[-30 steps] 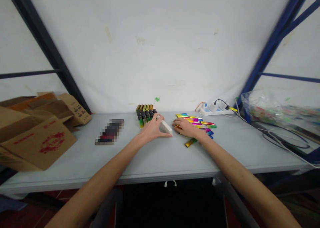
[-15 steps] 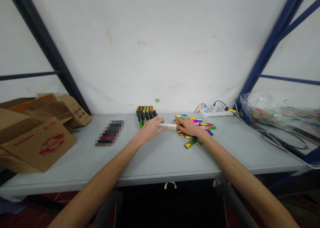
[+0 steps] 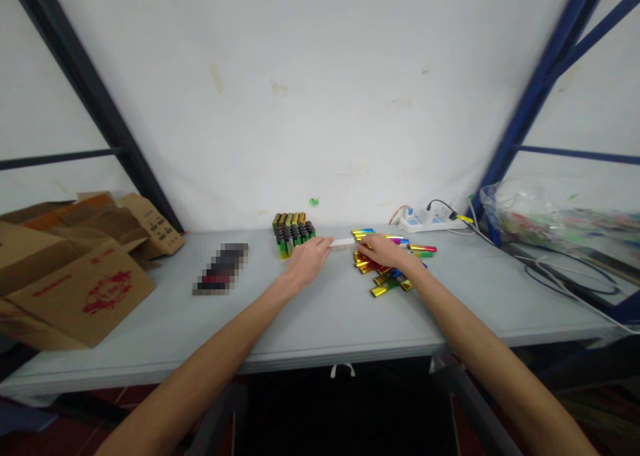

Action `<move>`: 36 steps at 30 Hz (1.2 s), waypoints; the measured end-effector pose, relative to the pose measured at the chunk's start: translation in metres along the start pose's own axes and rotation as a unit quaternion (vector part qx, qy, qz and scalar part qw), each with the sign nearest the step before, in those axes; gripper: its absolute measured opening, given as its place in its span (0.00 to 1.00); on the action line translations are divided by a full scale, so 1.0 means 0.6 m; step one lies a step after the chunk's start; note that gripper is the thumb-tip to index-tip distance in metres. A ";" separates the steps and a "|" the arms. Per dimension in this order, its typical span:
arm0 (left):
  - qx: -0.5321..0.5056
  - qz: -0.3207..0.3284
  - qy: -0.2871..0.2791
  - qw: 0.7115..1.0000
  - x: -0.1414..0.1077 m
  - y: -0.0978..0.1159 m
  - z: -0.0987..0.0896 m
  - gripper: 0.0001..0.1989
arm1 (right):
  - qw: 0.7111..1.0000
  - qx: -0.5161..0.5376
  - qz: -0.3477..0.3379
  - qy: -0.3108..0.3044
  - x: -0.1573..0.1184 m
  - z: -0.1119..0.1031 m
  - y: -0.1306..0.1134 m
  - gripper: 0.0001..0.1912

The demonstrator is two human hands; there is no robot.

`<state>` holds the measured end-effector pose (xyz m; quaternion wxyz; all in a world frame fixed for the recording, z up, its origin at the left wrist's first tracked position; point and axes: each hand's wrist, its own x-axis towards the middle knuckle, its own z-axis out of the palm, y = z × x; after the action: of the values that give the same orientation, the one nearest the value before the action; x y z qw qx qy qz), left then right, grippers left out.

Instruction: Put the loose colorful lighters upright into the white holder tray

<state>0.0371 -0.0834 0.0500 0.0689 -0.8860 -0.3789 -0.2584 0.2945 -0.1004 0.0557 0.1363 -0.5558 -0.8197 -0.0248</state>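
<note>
Between my hands is a small, narrow white box (image 3: 343, 243), held just above or on the table; which of the two I cannot tell. My left hand (image 3: 309, 259) is closed on its left end, fingers pressed together. At the other end, my right hand (image 3: 381, 249) has curled fingers that appear to grip the box, though the fingertips are partly hidden. Beneath and around my right hand spreads a loose pile of shiny, flat metallic-coloured pieces (image 3: 384, 286), gold, red, green and blue. Just behind my left hand stand rows of lighters (image 3: 295, 233) with black tops and green-yellow bodies.
On the left are opened cardboard boxes (image 3: 107, 289) and a blurred-out dark item (image 3: 221, 269). A white power strip (image 3: 425, 224) with cables lies at the back right, near clear plastic bags (image 3: 520, 209). Dark and blue frame posts (image 3: 530, 103) flank the grey table (image 3: 320, 329).
The white box has risen slightly and turned in my hands. My left fingers have closed in more around its end. My right hand has shifted slightly right, its fingers more curled.
</note>
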 end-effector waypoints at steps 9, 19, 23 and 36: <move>0.064 0.015 -0.089 0.994 0.009 0.038 0.016 0.13 | 1.000 -0.004 -0.007 -0.003 -0.013 -0.009 -0.010 0.20; 0.015 0.073 -0.098 0.992 0.007 0.011 0.056 0.21 | 0.998 0.056 -0.021 -0.001 -0.015 -0.003 0.002 0.20; 0.014 0.064 -0.064 0.996 0.007 0.014 0.047 0.22 | 0.998 0.045 -0.033 0.007 -0.015 -0.001 0.001 0.19; 0.111 -0.144 0.049 0.982 -0.003 -0.092 -0.087 0.33 | 0.998 0.045 -0.015 0.034 -0.009 -0.002 -0.012 0.13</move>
<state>-0.0243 -0.0622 0.0899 0.1473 -0.7952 -0.5249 -0.2654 0.2902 -0.1085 0.0564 0.1893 -0.5359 -0.8228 -0.0086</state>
